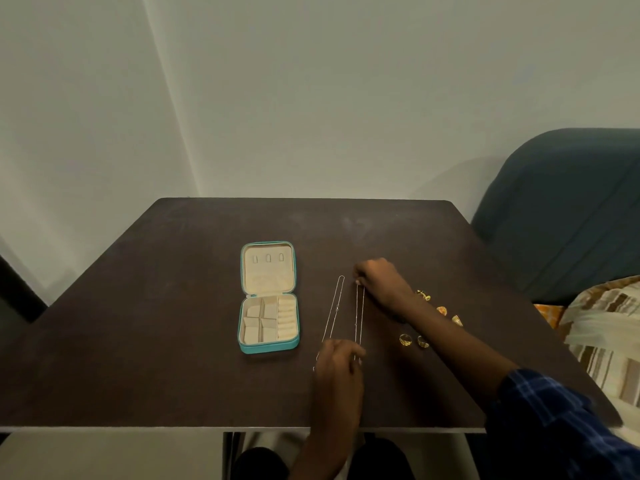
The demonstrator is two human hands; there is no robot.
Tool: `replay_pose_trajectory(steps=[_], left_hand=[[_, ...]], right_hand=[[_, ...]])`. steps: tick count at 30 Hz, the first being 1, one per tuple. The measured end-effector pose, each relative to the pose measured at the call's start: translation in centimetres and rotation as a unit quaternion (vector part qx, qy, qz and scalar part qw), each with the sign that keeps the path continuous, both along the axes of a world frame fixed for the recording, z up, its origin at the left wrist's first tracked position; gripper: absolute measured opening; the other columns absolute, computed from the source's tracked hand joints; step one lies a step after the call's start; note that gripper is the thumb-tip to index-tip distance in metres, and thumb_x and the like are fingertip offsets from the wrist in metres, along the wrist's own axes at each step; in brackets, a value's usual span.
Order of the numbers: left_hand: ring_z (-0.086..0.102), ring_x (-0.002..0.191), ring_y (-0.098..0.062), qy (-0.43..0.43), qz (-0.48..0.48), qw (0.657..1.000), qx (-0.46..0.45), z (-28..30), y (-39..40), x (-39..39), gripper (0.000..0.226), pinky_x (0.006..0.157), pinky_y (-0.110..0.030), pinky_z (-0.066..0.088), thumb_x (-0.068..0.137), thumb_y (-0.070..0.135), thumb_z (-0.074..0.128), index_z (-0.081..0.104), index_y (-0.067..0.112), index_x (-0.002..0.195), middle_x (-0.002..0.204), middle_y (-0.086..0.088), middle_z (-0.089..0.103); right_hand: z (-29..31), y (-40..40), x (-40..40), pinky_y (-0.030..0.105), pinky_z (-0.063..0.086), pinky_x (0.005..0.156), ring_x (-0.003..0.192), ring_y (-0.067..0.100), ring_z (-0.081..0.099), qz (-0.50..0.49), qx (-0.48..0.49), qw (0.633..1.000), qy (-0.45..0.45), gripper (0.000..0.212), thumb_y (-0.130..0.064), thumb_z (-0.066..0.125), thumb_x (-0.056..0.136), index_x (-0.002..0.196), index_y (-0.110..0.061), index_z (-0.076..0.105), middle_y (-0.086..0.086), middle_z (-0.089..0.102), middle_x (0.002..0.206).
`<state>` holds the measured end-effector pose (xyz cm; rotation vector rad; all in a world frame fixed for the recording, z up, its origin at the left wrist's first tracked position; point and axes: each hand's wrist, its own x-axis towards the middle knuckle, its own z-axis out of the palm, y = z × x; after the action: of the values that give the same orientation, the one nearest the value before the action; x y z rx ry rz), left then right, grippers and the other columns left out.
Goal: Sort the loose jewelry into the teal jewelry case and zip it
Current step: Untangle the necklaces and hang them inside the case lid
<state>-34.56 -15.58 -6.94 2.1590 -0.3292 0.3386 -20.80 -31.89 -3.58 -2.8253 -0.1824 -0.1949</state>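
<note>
The teal jewelry case (268,347) lies open on the dark table (173,306), its cream lid flat behind its divided tray. To its right lie two thin silver chains. My right hand (381,284) pinches the far end of the right chain (359,313). My left hand (341,367) holds that chain's near end. The left chain (333,310) lies loose beside it, its near end hidden under my left hand. Several gold rings (405,339) and gold earrings (441,310) lie to the right, partly behind my right forearm.
The table's front edge (242,427) runs just below my left hand. A blue padded chair (561,209) stands at the right beside the table, with striped fabric (606,341) below it. A pale wall rises behind.
</note>
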Motion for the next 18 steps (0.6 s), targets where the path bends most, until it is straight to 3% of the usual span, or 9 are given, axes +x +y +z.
replay_pose_trajectory(steps=[5, 10, 14, 18], left_hand=[[0.059, 0.064, -0.013, -0.002, -0.035, 0.991, 0.128, 0.4, -0.4, 0.0, 0.024, 0.052, -0.021, 0.040, 0.068, -0.002, 0.070, 0.065, 0.020, 0.074, 0.076, 0.002, 0.058], [0.058, 0.055, -0.006, -0.022, -0.051, 0.969, 0.239, 0.0, -0.3, 0.3, 0.032, 0.044, -0.018, 0.044, 0.044, 0.008, 0.083, 0.062, 0.026, 0.060, 0.060, 0.009, 0.059], [0.058, 0.057, -0.005, -0.029, -0.062, 0.966, 0.249, -0.7, 0.3, 0.3, 0.024, 0.045, -0.017, 0.045, 0.052, 0.012, 0.079, 0.065, 0.027, 0.064, 0.061, 0.010, 0.062], [0.057, 0.059, -0.004, -0.051, -0.072, 0.963, 0.255, -0.8, 0.9, 0.1, 0.012, 0.046, -0.017, 0.044, 0.068, 0.019, 0.058, 0.065, 0.029, 0.067, 0.063, 0.012, 0.061]], right_hand=[[-0.4, 0.2, 0.4, 0.039, 0.049, 0.069, 0.081, 0.030, 0.060, -0.009, 0.010, 1.000, -0.001, 0.005, -0.008, 0.057, 0.083, 0.081, -0.010, 0.062, 0.010, 0.066, 0.086], [-0.5, 0.1, 0.7, 0.038, 0.048, 0.069, 0.081, 0.029, 0.060, -0.028, 0.026, 0.999, 0.003, 0.006, -0.008, 0.058, 0.082, 0.079, -0.010, 0.063, 0.010, 0.066, 0.085], [-0.6, 0.0, 0.7, 0.032, 0.041, 0.064, 0.080, 0.029, 0.060, -0.048, 0.039, 0.998, 0.005, 0.009, -0.011, 0.061, 0.084, 0.077, -0.007, 0.062, 0.011, 0.066, 0.085], [-0.4, 0.0, 0.5, 0.029, 0.035, 0.064, 0.081, 0.031, 0.058, -0.064, 0.056, 0.996, 0.011, 0.012, -0.013, 0.062, 0.085, 0.074, -0.007, 0.059, 0.014, 0.065, 0.085]])
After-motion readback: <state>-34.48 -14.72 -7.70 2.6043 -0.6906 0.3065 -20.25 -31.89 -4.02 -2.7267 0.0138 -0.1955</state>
